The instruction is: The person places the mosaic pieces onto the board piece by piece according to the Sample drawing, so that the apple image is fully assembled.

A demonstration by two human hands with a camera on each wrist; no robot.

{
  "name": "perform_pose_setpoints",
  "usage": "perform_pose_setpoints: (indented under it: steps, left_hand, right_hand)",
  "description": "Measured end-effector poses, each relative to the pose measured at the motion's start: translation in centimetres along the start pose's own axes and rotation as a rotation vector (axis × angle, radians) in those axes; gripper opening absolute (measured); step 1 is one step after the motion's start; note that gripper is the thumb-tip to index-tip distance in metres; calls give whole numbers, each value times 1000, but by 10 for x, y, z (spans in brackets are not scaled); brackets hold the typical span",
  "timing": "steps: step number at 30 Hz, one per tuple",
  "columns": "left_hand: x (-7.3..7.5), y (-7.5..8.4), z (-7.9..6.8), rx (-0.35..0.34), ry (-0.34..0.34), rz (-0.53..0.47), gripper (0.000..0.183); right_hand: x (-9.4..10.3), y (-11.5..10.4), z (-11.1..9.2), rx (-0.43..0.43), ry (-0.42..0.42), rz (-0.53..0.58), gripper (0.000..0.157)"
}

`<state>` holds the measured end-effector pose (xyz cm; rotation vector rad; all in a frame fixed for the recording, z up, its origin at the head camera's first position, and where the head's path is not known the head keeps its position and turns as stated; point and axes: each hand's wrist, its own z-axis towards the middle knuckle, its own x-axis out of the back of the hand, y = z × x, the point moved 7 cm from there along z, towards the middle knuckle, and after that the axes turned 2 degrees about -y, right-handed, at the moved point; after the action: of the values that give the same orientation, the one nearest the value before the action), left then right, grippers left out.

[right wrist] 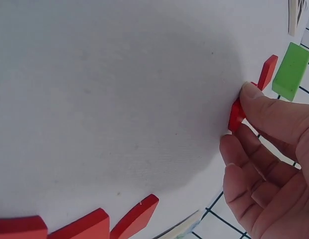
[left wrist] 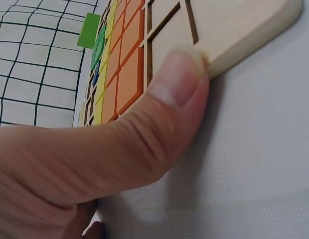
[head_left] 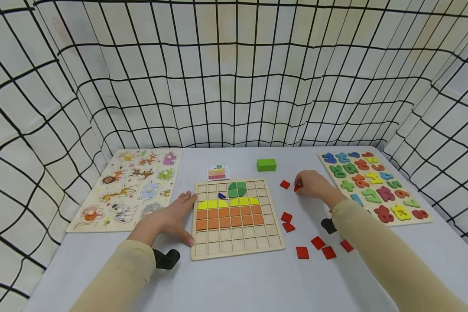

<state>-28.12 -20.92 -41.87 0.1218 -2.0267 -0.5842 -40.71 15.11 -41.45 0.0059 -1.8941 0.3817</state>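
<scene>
A wooden grid board (head_left: 238,245) lies in the middle of the white table. Two rows of orange tiles (head_left: 230,216), yellow pieces (head_left: 243,201), green leaf pieces (head_left: 237,189) and one dark blue piece (head_left: 222,196) sit in it. Spread along the board's left edge, my left hand (head_left: 169,219) rests its fingertips and thumb (left wrist: 177,74) against the rim. To the right of the board, my right hand (head_left: 313,185) pinches a red tile (right wrist: 236,115) between thumb and fingers at the table surface. Another red tile (head_left: 285,184) lies just left of that hand.
Several loose red tiles (head_left: 302,252) are scattered right of the board. Behind it are a small pattern card (head_left: 218,172) and a green block (head_left: 266,165). An animal puzzle (head_left: 134,190) stands left, a number puzzle (head_left: 374,186) right. Black netting (head_left: 234,78) surrounds the table.
</scene>
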Motion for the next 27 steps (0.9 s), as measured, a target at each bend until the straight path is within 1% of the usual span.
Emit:
perform_pose_setpoints:
  steps: [4, 9, 12, 16, 19, 22, 24, 27]
  left_hand:
    - [0, 0, 1, -2, 1, 1, 129]
    - [0, -1, 1, -6, 5, 1, 129]
    - [0, -1, 1, -9, 7, 6, 129]
    - [1, -2, 1, -6, 7, 11, 130]
    - [1, -2, 1, 0, 6, 12, 130]
    - [1, -2, 1, 3, 6, 12, 130]
    - [1, -2, 1, 6, 4, 9, 131]
    - [0, -2, 1, 10, 2, 7, 131]
  right_hand:
    - [-1, -1, -5, 11, -3, 18, 24]
    - [-1, -4, -11, 33, 20, 33, 23]
    - [-1, -6, -14, 49, 56, 53, 19]
    - [0, -21, -16, 128, 131, 57, 11]
    - [0, -48, -22, 206, 170, 74, 10]
    - [-6, -85, -32, 285, 175, 117, 11]
    - [-13, -112, -38, 344, 161, 142, 12]
    - [-25, -150, -47, 425, 116, 156, 12]
